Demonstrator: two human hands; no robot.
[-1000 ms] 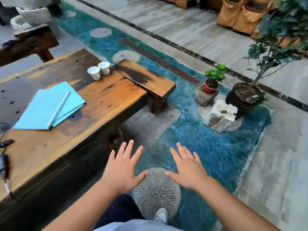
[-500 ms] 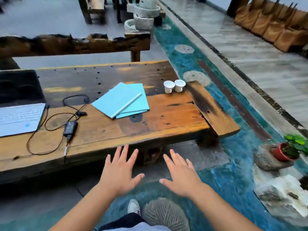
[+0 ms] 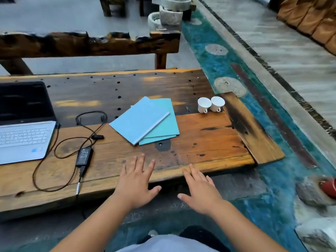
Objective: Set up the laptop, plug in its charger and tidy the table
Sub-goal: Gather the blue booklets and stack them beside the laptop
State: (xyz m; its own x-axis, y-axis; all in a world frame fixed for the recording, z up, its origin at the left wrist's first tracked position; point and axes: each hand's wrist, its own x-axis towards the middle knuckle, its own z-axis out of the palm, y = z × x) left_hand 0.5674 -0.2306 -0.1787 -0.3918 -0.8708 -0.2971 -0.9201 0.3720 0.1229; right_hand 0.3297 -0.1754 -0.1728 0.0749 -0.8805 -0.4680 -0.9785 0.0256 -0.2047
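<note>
An open laptop (image 3: 23, 135) with a white keyboard and dark screen sits at the left of the wooden table (image 3: 209, 142). Beside it lies a black charger brick (image 3: 84, 155) with its cable (image 3: 47, 171) looped loosely; a cable end runs to the laptop's right side. Overlapping light-blue notebooks (image 3: 145, 120) lie mid-table. Two white cups (image 3: 211, 104) stand at the right. My left hand (image 3: 135, 182) hovers open over the table's front edge. My right hand (image 3: 199, 190) is open just off that edge. Neither holds anything.
A dark wooden bench (image 3: 87, 44) stands behind the table. Stone basins (image 3: 169, 17) sit beyond it. A teal rug (image 3: 227, 70) runs along the right, with rocks (image 3: 312, 193) and a red pot (image 3: 329, 186) at the right edge. My shoe and legs show at the bottom.
The view has swung left and moved closer to the table, bringing the laptop and charger into sight. Both open hands now reach the table's front edge.
</note>
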